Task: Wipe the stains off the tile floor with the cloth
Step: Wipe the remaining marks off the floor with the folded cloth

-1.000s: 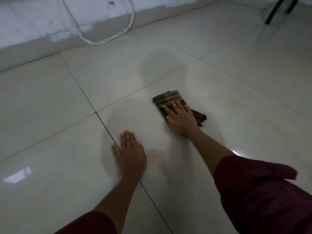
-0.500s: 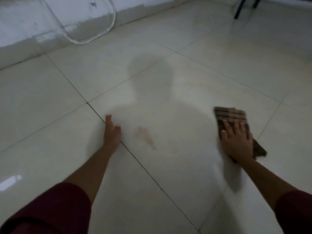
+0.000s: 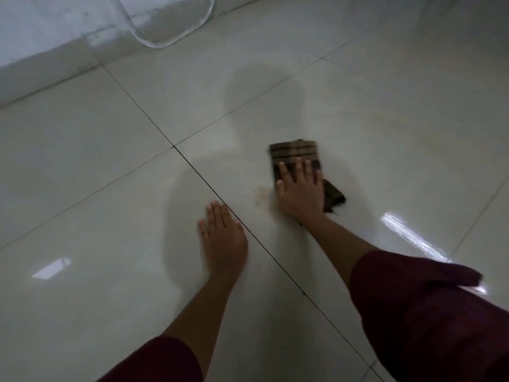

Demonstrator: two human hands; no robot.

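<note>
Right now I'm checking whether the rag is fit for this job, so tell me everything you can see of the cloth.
The cloth is a brown woven rag with darker stripes, folded into a rough rectangle. It lies flat on the pale tile floor, pressed down by the right hand, whose spread fingers cover its near half. A darker, frayed corner pokes out to the right of the wrist. A faint reddish stain sits just left of it, uncovered.

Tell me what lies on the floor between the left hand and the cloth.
In the head view, a dark grout line and a faint reddish stain lie between the left hand and the cloth.
</note>
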